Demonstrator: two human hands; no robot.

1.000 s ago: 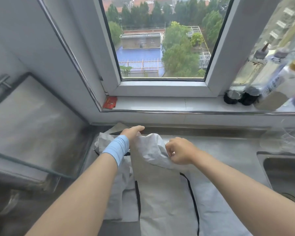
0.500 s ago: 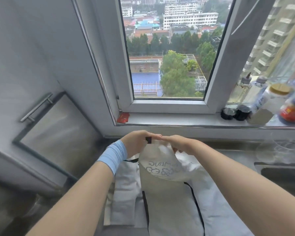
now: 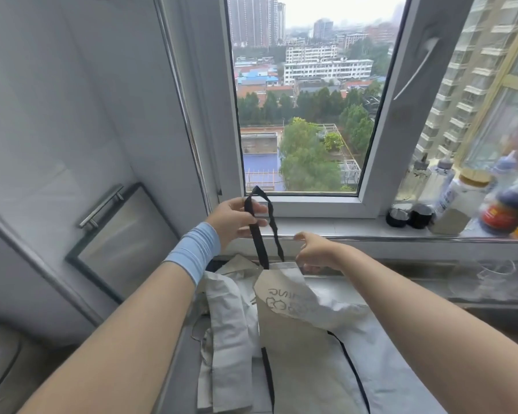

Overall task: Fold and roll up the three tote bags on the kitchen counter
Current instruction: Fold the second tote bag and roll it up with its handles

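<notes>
Black strap (image 3: 256, 234) of the top tote bag (image 3: 296, 339) is pinched in the left hand (image 3: 237, 222) and held up before the window sill (image 3: 326, 225); the bag's lower part lies on the counter (image 3: 416, 292), over other pale bags (image 3: 228, 324). Right hand (image 3: 314, 252) curls at the bag's top hem (whether it grips the cloth, I cannot tell)

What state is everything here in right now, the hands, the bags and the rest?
Printed white tote bag: top raised by its black fabric strap, lower part lying flat, not rolled.
Left hand: grips the strap's loop, held high.
Right hand: seems to pinch the bag's top edge.
Other white tote bags: crumpled heap, not rolled.
White bottle with tan lid: upright on the sill, closed.
</notes>
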